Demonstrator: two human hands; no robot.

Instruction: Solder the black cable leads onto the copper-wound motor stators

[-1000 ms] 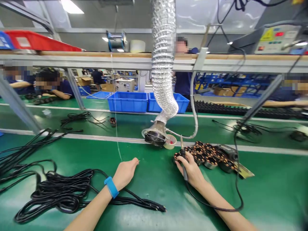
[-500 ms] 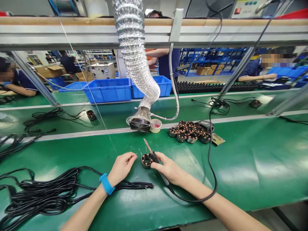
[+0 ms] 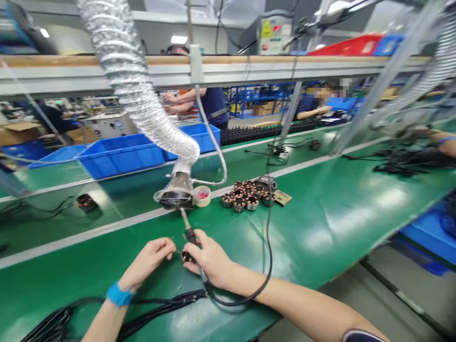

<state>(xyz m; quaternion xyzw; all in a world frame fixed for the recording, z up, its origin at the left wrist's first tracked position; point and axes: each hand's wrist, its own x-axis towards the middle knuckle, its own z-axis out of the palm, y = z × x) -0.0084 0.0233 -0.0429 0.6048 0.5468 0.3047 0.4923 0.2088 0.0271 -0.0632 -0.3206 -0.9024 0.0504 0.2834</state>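
Note:
My right hand (image 3: 213, 261) is closed round a soldering iron (image 3: 191, 235), its tip pointing up toward the fume hood. Those same fingers also rest on a small copper-wound stator (image 3: 187, 257), partly hidden behind them. Just left of the stator, my left hand (image 3: 151, 259), with a blue wristband (image 3: 119, 294), has thumb and finger pinched together; whatever is between them is too small to make out. A bundle of black cables (image 3: 167, 308) lies on the green bench below both hands.
A fume hood (image 3: 175, 192) on a silver duct hangs beyond my hands, beside a small round tub (image 3: 202, 196). Several stators (image 3: 252, 203) are grouped to its right near a metal plate (image 3: 283, 198). Blue bins (image 3: 123, 156) stand behind; other people work across the bench.
The view has swung to the right. My right hand now has its fingers round the stator's side, and the iron stands more upright, its tip nearer the fume hood.

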